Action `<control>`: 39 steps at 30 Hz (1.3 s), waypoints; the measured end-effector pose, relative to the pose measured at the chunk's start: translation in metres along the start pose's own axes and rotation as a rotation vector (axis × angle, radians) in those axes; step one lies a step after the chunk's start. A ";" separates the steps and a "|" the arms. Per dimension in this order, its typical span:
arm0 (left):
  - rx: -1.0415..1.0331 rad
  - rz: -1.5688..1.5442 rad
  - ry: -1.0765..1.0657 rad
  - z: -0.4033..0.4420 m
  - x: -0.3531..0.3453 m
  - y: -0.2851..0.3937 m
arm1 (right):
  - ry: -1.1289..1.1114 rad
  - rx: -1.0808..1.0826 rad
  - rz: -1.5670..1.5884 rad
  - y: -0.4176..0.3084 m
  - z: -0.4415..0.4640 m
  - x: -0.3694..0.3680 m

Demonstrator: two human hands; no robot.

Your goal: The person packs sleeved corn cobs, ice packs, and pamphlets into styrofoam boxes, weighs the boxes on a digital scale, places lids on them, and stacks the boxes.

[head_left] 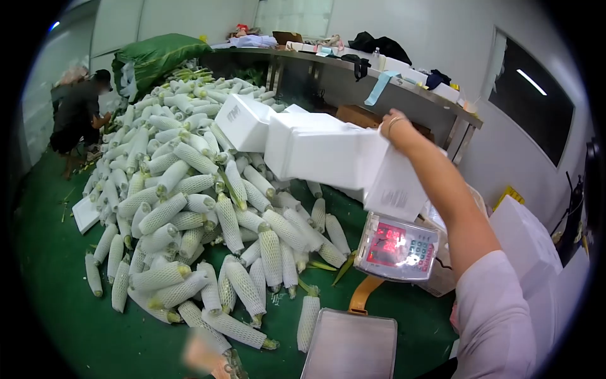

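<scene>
Several white foam boxes (309, 151) lie beyond the scale (350, 347), side by side and tilted; exact count unclear where edges overlap. Right-hand grip (394, 126) at the upper edge of the box nearest the scale's display (398, 246). Fingers look bent over the rim, likely to control the tilt from above; tips hidden, cannot tell if they truly pinch. Left-hand grip (208, 354) probably the blurred form left of the scale; cannot tell whether spread or pressed together.

Corn cobs (228, 224) heaped loose on the green floor (420, 328), left of the scale and back beyond it. White netting (271, 259) presumably cushions them. Display raised on an orange bracket (364, 294) behind the scale's pan, angled to the wearer, presumably for reading; red figures lit, illegible.

Steel worktop (466, 115) far beyond the scale: a light-blue cloth (380, 86) and a bottle (375, 60), perhaps kept off the floor. Far left beyond the scale, another person (79, 117), bent low beside the heap, near a green sack (161, 60).
</scene>
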State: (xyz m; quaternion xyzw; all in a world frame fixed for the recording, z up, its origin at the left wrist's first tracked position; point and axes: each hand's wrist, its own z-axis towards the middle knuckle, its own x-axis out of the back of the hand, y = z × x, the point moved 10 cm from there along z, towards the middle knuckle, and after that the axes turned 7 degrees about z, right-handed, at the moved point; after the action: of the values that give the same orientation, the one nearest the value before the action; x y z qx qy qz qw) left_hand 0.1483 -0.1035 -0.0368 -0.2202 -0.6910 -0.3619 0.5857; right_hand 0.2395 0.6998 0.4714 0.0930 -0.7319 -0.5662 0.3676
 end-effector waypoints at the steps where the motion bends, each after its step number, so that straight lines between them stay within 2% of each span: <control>1: 0.027 -0.007 -0.071 0.002 -0.008 0.001 | 0.093 -0.075 -0.128 0.028 -0.021 0.021; 2: 0.057 -0.016 -0.135 0.009 -0.017 0.004 | 0.128 -0.102 -0.157 0.052 -0.047 0.034; 3: 0.093 -0.022 -0.202 0.011 -0.021 0.006 | 0.048 -0.216 -0.247 0.082 -0.073 0.040; 4: -0.042 0.085 -0.196 0.007 -0.017 0.022 | 0.105 -0.220 -0.128 0.101 -0.102 0.044; 5: -0.097 0.215 -0.305 0.005 -0.022 0.031 | 0.163 -0.218 -0.008 0.123 -0.124 0.042; 6: -0.056 0.220 -0.401 0.008 -0.012 0.038 | 0.167 -0.171 0.170 0.133 -0.174 0.059; 7: 0.083 -0.014 -0.396 0.013 -0.021 0.025 | 0.293 -0.164 0.445 0.133 -0.216 0.074; 9: 0.257 -0.079 -0.324 0.031 -0.022 0.009 | 0.627 -0.025 0.755 0.112 -0.302 0.092; 10: 0.196 -0.304 -0.044 0.028 0.040 0.040 | 0.832 -0.017 0.860 0.089 -0.359 0.105; 12: 0.242 -0.322 -0.020 0.036 0.039 0.029 | 0.919 0.158 0.818 0.019 -0.451 0.118; 13: 0.254 -0.391 -0.061 0.036 0.024 0.018 | 0.899 0.220 0.929 -0.022 -0.489 0.118; 14: -0.054 -0.229 0.252 0.030 0.013 0.010 | 0.775 0.361 0.989 -0.067 -0.520 0.109; 15: 0.066 -0.298 0.125 0.038 0.009 0.001 | 0.616 0.487 1.113 -0.114 -0.545 0.087; 17: 0.122 -0.167 0.313 0.043 0.010 -0.017 | 0.319 0.651 1.401 -0.202 -0.589 0.064; 18: 0.127 -0.201 0.281 0.050 0.008 -0.019 | 0.268 0.695 1.500 -0.235 -0.609 0.055; 20: 0.153 -0.266 0.220 0.058 0.009 -0.026 | 0.162 0.638 1.571 -0.286 -0.629 0.026; 23: 0.050 -0.310 0.395 0.081 -0.004 -0.038 | 0.210 0.500 1.417 -0.322 -0.636 -0.017; 25: 0.433 -0.320 -0.026 0.116 0.038 0.002 | 0.124 0.431 1.291 -0.338 -0.621 -0.055; 26: 0.488 -0.338 -0.074 0.132 0.033 0.004 | 0.056 0.410 1.216 -0.342 -0.614 -0.069; 27: 0.511 -0.369 -0.095 0.150 0.020 0.002 | 0.178 0.374 1.206 -0.327 -0.603 -0.050; 30: 0.637 -0.408 -0.143 0.207 -0.015 0.001 | 0.180 0.048 1.187 -0.291 -0.577 0.000; 32: 0.698 -0.397 -0.138 0.228 -0.030 0.003 | 0.334 0.151 1.578 -0.311 -0.568 0.065; 33: 0.712 -0.404 -0.117 0.232 -0.036 0.001 | 0.207 0.320 1.778 -0.340 -0.548 0.108; 34: 0.709 -0.432 -0.086 0.234 -0.042 -0.001 | 0.226 0.416 1.914 -0.375 -0.527 0.136; 35: 0.687 -0.484 -0.047 0.232 -0.047 -0.006 | 0.254 0.386 2.049 -0.412 -0.492 0.149; 36: 0.640 -0.612 -0.002 0.227 -0.055 -0.014 | 0.261 0.350 2.062 -0.445 -0.448 0.158; 38: 0.521 -1.074 0.047 0.206 -0.076 -0.033 | 0.216 0.157 1.786 -0.528 -0.362 0.145; 39: 0.496 -1.347 0.002 0.199 -0.086 -0.038 | 0.076 0.157 1.706 -0.574 -0.325 0.134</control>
State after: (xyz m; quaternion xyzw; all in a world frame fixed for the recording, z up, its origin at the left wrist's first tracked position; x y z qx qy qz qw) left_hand 0.0098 0.0331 -0.1397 0.3938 -0.7383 -0.4773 0.2684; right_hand 0.1922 0.1831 0.0429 -0.4453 -0.5757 -0.0400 0.6847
